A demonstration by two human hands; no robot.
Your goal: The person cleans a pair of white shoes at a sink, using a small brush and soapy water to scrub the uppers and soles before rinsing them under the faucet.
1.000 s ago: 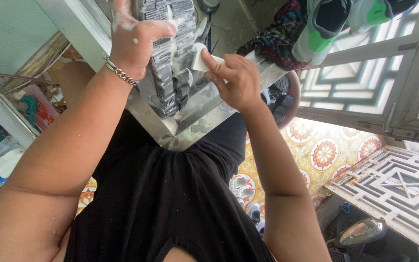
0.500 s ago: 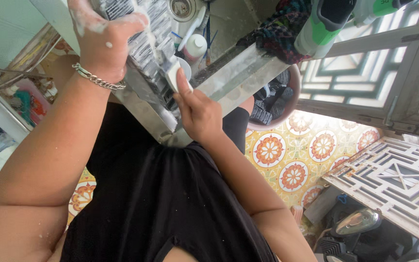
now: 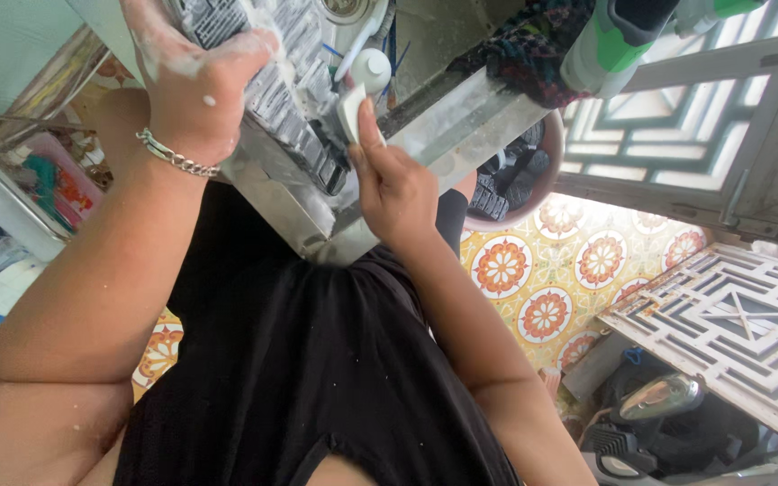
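Observation:
My left hand (image 3: pixel 195 90), foamy and with a chain bracelet on the wrist, is shut on a shoe (image 3: pixel 294 108) held sole-out over a steel sink (image 3: pixel 470 117). The sole is black and grey with ridged tread and streaks of white lather. My right hand (image 3: pixel 398 189) pinches a small white scrubbing block (image 3: pixel 350 112) and presses it against the lower edge of the sole. Both hands are close together at the near corner of the sink, just in front of my black shirt.
A white bottle (image 3: pixel 371 67) and brushes stand in the sink. A dark cloth (image 3: pixel 524 54) and a grey-green shoe (image 3: pixel 614 40) rest on the window ledge. A bowl of dark items (image 3: pixel 542 175) sits by the sink, above a patterned tile floor (image 3: pixel 542 270). A lattice panel (image 3: pixel 731 333) lies at right.
My right hand slid the white block from the right side of the sole leftward and down along it, then slightly back up. My left hand shifted left with the shoe.

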